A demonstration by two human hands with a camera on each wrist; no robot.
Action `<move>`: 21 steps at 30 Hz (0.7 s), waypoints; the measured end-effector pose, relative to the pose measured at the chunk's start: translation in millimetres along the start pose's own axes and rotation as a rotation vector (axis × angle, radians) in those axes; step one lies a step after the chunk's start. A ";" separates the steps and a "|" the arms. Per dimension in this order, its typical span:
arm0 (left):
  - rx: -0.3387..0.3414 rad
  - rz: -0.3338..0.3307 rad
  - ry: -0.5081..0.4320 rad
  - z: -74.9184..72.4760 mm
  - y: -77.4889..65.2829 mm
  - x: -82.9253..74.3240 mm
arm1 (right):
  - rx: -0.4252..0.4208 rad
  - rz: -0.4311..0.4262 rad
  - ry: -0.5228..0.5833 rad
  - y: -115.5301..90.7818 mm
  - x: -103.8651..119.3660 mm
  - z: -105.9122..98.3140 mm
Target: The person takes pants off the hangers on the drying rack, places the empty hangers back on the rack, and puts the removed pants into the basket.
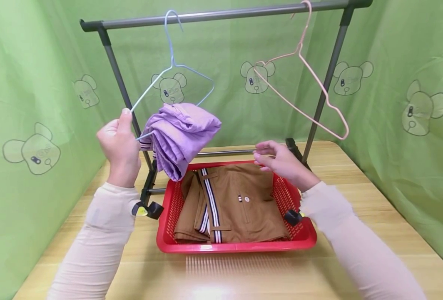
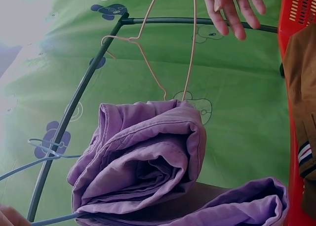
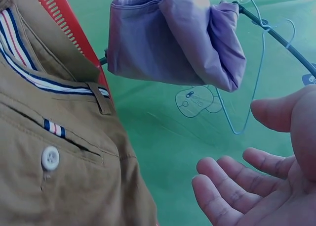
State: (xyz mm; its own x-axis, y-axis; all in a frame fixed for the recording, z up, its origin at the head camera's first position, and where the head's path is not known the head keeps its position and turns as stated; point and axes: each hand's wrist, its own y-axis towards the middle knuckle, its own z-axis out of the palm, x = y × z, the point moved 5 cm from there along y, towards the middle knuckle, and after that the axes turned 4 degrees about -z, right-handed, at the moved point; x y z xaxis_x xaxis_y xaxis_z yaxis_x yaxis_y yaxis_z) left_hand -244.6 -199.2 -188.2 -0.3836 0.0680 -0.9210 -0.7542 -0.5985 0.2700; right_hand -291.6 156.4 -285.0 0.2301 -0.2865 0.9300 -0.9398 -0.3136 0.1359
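Observation:
My left hand [image 1: 120, 146] grips the left end of a blue wire hanger [image 1: 151, 86] whose hook is over the rail. Folded purple trousers [image 1: 184, 129] drape across the hanger's lower bar; in the left wrist view the purple cloth [image 2: 143, 161] is bunched in layers around it. Free of any object, my right hand [image 1: 281, 162] is held above the right rim of a red basket [image 1: 236, 247], fingers loosely extended. Its palm and spread fingers show in the right wrist view. Folded brown trousers [image 1: 251, 200] with a striped waistband lie inside the basket.
A grey garment rack [image 1: 221, 16] stands behind the basket on a wooden table [image 1: 364, 179]. From its rail, at the right, hangs a bare pink hanger [image 1: 292, 106]. Green curtains [image 1: 405, 83] with bear drawings enclose the back and sides.

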 end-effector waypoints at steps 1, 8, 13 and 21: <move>-0.002 0.001 0.002 0.0 0.0 0.0 | 0.000 0.008 0.012 1.5 -0.5 2.0; -0.007 -0.022 0.001 0.0 0.5 2.2 | 0.008 0.004 0.064 9.3 -0.1 18.0; -0.009 -0.021 -0.001 -0.1 1.8 4.0 | 0.023 0.001 0.094 13.8 0.4 29.6; -0.011 -0.010 -0.018 0.5 4.3 5.2 | 0.028 0.027 0.119 22.2 5.2 47.0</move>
State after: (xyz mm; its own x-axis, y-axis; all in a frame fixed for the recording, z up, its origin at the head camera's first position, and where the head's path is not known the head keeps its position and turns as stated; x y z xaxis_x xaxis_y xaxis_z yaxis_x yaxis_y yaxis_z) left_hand -250.0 -200.9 -191.7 -0.3859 0.0883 -0.9183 -0.7523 -0.6063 0.2579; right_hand -299.4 105.4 -293.2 0.1721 -0.1861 0.9673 -0.9374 -0.3327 0.1027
